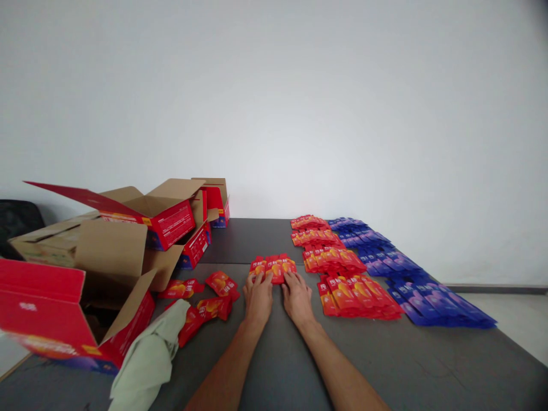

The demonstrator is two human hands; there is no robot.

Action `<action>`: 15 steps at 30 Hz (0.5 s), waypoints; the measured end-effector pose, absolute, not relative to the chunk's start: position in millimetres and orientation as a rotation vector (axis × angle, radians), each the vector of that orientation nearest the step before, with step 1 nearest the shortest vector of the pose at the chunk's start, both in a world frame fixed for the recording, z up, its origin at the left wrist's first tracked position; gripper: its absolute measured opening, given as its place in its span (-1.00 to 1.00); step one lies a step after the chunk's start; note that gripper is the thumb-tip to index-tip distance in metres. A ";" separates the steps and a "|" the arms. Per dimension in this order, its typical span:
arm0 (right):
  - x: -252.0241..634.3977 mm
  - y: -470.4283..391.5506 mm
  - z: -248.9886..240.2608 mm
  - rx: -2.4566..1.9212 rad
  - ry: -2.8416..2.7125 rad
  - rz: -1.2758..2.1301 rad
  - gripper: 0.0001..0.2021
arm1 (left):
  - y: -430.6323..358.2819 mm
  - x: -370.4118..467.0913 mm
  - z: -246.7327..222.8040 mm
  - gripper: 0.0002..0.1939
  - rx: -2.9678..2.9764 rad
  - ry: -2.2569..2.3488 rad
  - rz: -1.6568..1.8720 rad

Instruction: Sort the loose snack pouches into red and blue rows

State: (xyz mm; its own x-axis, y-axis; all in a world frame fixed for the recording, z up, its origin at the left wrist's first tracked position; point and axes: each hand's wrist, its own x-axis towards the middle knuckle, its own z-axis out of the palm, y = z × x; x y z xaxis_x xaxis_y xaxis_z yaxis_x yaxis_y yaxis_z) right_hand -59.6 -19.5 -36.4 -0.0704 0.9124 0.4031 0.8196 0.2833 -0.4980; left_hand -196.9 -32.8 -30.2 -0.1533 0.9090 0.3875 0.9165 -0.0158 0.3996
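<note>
Both of my hands rest at a small overlapping row of red packets (274, 268) with orange fruit pictures, lying on the dark table. My left hand (258, 298) has its fingers apart, tips on the near left edge of the row. At the near right edge, the fingers of my right hand (297, 298) lie on the packets, also spread. Neither hand wraps round a packet; my thumbs face each other. Left of my left hand lie loose red packets (220, 283) in a scattered heap.
Fanned red packet rows (355, 295) run along the right, beside rows of blue packets (440, 302). Open red cartons (171, 225) crowd the left, with a nearer open carton (47, 311). A pale green cloth (148, 359) lies in front. A white wall (274, 114) stands behind.
</note>
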 end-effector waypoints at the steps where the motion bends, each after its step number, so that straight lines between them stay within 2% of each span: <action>1: -58.9 -18.8 -36.9 -1.567 -1.902 0.180 -0.62 | -33.1 -197.1 -29.7 -0.59 -2.022 -2.209 -0.898; 15: -55.8 -16.2 -33.8 -1.550 -1.908 0.201 -0.63 | -31.2 -195.9 -28.1 -0.50 -2.060 -2.279 -0.724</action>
State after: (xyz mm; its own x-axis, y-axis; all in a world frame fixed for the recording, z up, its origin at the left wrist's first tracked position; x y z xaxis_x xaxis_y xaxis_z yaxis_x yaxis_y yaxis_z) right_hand -55.8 -16.2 -33.8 -0.0771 0.9166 0.3924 0.8149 0.2847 -0.5049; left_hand -195.9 -31.2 -28.1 -0.1478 0.9459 0.2888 0.9391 0.0427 0.3409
